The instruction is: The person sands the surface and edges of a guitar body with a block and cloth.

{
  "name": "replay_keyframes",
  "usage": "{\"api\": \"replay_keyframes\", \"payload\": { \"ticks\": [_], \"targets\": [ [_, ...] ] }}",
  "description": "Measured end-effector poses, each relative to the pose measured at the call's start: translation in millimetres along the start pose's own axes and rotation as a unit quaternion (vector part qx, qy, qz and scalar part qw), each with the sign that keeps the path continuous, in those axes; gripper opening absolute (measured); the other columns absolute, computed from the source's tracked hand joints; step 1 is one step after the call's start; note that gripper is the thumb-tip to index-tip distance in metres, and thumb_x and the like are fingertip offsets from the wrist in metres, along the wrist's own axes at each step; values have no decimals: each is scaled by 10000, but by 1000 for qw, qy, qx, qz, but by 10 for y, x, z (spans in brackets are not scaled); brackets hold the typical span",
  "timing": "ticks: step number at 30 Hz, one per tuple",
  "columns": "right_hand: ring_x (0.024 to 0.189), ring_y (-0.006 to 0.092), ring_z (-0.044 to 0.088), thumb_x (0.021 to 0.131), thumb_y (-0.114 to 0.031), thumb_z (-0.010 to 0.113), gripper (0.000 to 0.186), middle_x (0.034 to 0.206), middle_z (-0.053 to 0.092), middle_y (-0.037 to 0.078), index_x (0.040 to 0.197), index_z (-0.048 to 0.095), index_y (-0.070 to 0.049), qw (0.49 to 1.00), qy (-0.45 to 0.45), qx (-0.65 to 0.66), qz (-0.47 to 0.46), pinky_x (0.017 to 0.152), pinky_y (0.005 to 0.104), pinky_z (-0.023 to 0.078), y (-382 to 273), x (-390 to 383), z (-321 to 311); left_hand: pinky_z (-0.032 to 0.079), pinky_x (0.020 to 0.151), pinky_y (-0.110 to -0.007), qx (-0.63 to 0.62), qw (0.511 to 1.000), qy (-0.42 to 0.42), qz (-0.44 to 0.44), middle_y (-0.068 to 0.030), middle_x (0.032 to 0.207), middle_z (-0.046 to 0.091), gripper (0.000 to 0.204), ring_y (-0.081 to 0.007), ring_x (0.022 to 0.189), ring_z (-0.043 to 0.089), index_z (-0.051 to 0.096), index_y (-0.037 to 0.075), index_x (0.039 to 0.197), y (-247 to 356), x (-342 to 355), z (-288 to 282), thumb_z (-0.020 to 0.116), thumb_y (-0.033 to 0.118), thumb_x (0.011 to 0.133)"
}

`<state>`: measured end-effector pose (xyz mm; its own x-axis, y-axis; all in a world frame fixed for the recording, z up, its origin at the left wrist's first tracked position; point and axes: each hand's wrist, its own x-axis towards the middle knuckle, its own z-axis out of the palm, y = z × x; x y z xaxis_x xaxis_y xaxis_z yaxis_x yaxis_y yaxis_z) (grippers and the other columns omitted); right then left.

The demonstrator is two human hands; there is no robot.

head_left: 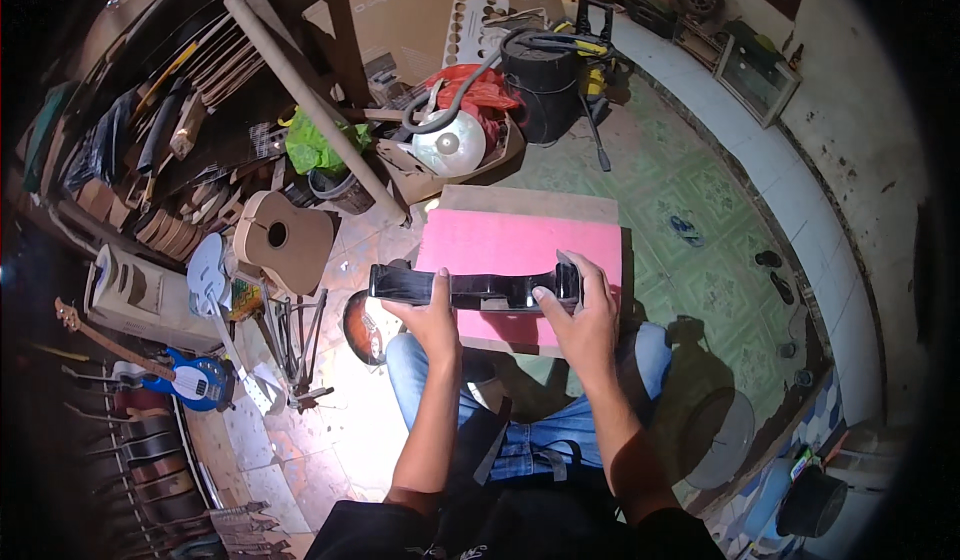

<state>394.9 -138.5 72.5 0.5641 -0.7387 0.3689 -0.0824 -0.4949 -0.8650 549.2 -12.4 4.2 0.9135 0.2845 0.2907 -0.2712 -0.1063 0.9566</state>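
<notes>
Both hands hold a glossy black guitar body, turned edge-on so that its curved side faces up. My left hand grips it left of the middle, thumb lying on the upper side. Around its right end closes my right hand, with the thumb on the near side and fingers at the far edge. The body is held over the near part of a pink sheet, which lies on a brown board in front of my knees. Its underside and some of my fingers are hidden.
At left are an unfinished acoustic guitar body, a blue bass guitar, a pale guitar and a sunburst guitar body. Beyond the board stand a black drum-shaped container and a leaning pole. Sandals lie on green tiles.
</notes>
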Motion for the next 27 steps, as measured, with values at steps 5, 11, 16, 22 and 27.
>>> {"api": "replay_keyframes", "payload": {
  "ticks": [5,11,16,22,27],
  "targets": [
    [1172,375,650,820,-138,834,573,1274,653,188,1333,604,-29,1000,-4,-30,-5,997,444,517,-1,-50,12,514,950,-325,-48,992,-108,-38,-134,1217,628,658,-190,1077,630,466,-49,1425,-24,252,-333,824,114,897],
    [1218,381,632,831,-95,806,585,1314,644,200,1364,579,-19,999,-18,-28,-38,1036,448,501,-31,-22,17,571,819,-314,-114,992,-35,43,-107,975,718,258,-184,829,698,672,-43,1149,172,773,-592,553,178,1086],
    [1279,374,607,850,-89,788,628,1405,612,208,1429,555,-21,998,-65,6,-15,1086,427,467,136,236,-113,533,862,-339,-258,912,-314,-58,-152,880,707,565,-226,859,693,669,-59,1022,17,765,-577,361,407,1111],
    [1416,380,516,940,4,609,543,1504,540,263,1474,521,42,993,79,-63,-53,1175,415,403,-108,118,-207,549,789,-389,-267,931,-247,-3,-159,761,641,310,-279,748,654,495,43,992,203,242,-277,373,318,1067],
    [1373,418,539,889,121,493,660,1500,521,288,1531,483,-34,972,-190,115,-71,1070,453,511,-372,-584,151,543,794,-357,-249,931,-267,18,-159,787,641,253,-248,764,639,469,38,986,348,-111,-135,386,268,1048]
  ]
}}
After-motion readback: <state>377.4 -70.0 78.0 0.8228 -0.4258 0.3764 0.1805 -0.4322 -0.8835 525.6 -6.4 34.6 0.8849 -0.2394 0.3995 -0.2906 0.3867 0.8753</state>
